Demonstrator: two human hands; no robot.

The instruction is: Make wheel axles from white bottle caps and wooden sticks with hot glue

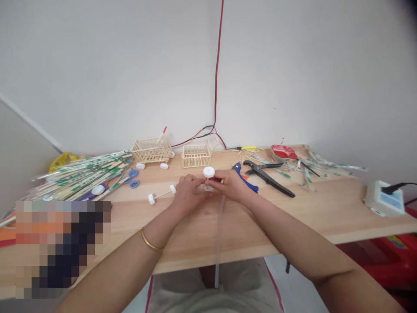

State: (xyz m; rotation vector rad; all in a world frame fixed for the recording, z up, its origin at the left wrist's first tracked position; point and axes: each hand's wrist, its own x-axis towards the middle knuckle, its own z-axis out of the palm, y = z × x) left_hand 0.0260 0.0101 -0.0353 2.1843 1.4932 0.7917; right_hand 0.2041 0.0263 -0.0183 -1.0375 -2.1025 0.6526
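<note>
In front of me, both hands meet at a white bottle cap (209, 172) that sits level above my fingertips. A second pale round piece shows dimly below it, between the fingers; how the two join is hidden. My right hand (228, 184) is closed in a pinch just under the cap. My left hand (190, 191) has its fingers curled in at the same spot from the left. Beside my left hand lies a thin wooden stick with white caps on both ends (163, 194). A long translucent strip (220, 234) runs from below my hands past the table edge.
Behind stand a small stick cart (150, 150) with white cap wheels and a stick box (196, 156). Wrapped chopsticks (87, 174) and blue caps (134, 184) lie left. A blue glue gun (247, 182), black pliers (270, 178), red dish (284, 152) and white power socket (384, 199) lie right.
</note>
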